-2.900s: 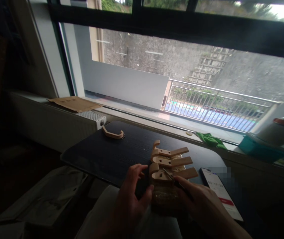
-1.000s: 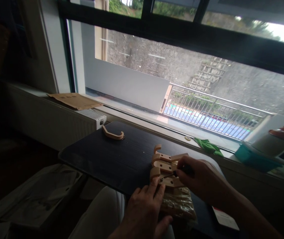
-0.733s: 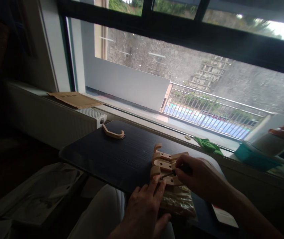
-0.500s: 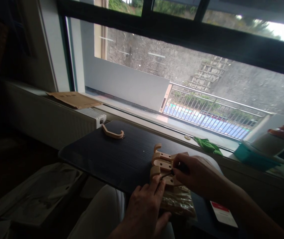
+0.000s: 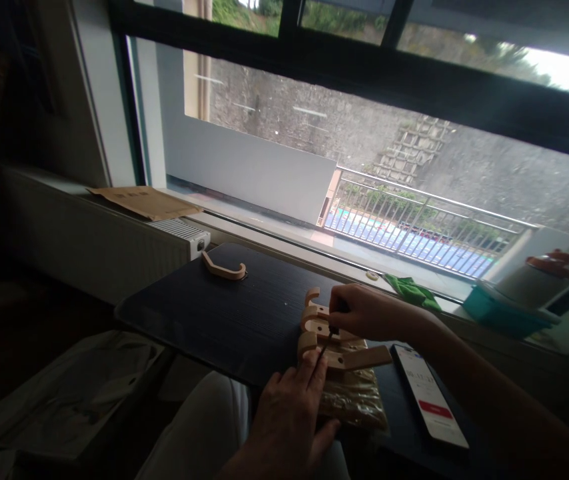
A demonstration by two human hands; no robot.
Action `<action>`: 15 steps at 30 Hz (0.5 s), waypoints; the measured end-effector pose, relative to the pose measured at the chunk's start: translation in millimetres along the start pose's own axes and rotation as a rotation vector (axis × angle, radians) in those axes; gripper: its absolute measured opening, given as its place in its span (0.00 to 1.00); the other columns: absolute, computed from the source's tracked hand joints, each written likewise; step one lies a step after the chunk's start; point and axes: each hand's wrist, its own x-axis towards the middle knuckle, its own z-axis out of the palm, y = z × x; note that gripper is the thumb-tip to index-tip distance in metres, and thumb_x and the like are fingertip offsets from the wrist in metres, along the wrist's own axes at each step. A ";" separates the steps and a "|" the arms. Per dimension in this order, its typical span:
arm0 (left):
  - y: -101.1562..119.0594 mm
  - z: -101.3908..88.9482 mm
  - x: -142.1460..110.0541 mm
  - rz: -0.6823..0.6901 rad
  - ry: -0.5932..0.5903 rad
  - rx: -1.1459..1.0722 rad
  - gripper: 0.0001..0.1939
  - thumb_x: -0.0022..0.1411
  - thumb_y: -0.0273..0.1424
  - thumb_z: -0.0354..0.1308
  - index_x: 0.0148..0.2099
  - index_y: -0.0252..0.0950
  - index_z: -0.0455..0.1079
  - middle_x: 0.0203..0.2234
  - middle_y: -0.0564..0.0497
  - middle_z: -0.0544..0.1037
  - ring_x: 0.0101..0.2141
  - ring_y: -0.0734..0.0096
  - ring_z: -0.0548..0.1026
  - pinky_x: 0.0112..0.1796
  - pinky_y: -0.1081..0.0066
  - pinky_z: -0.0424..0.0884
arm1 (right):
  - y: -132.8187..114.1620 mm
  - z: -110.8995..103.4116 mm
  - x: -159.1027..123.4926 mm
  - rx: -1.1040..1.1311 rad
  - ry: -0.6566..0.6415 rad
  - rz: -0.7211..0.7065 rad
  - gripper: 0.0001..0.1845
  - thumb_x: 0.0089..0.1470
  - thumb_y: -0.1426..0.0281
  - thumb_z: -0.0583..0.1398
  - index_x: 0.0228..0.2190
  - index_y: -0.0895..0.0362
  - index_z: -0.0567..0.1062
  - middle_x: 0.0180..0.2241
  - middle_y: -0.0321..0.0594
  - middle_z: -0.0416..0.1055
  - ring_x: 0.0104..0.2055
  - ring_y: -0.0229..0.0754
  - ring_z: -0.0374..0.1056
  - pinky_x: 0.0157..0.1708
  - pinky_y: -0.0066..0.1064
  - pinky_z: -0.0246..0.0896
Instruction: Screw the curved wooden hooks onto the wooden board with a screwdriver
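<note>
My right hand (image 5: 372, 311) is closed around the dark handle of a screwdriver (image 5: 333, 330). Its thin shaft slants down toward the nearest wooden hook (image 5: 367, 358). My left hand (image 5: 288, 408) lies over that hook's curved end, index and middle fingers stretched beside the screwdriver's tip, thumb apart. The tip is hidden by the fingers. Behind the nearest hook lie a second wooden hook (image 5: 318, 327) and a third (image 5: 312, 294), partly covered by my right hand. All three rest side by side on a block in shiny brownish wrapping (image 5: 354, 399).
The dark table (image 5: 189, 310) also carries a loose wooden hook (image 5: 225, 271) at its far left and a phone (image 5: 429, 397) on the right. Along the sill lie a brown envelope (image 5: 149, 202), a green cloth (image 5: 412, 291) and a teal container (image 5: 502, 313). A radiator (image 5: 129, 233) stands left.
My left hand came down onto the nearest hook. The screwdriver's tip moved to that hook's curved end, and its handle swung left and more upright. My right hand rose leftward, uncovering the phone.
</note>
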 end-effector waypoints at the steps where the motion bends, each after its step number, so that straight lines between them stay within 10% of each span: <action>1: 0.4 -1.0 0.0 0.001 -0.004 -0.003 0.36 0.56 0.33 0.55 0.65 0.33 0.49 0.62 0.41 0.53 0.55 0.50 0.63 0.51 0.52 0.62 | -0.1 0.6 0.2 -0.030 0.036 0.015 0.11 0.51 0.62 0.55 0.29 0.57 0.71 0.24 0.34 0.69 0.23 0.33 0.59 0.22 0.25 0.50; 15: -2.7 2.6 -1.4 0.017 0.025 0.024 0.36 0.56 0.35 0.55 0.65 0.34 0.49 0.62 0.42 0.53 0.55 0.50 0.63 0.51 0.53 0.62 | -4.6 -7.7 -9.9 -0.108 0.044 -0.166 0.08 0.53 0.68 0.54 0.32 0.55 0.72 0.26 0.34 0.71 0.25 0.33 0.60 0.22 0.25 0.48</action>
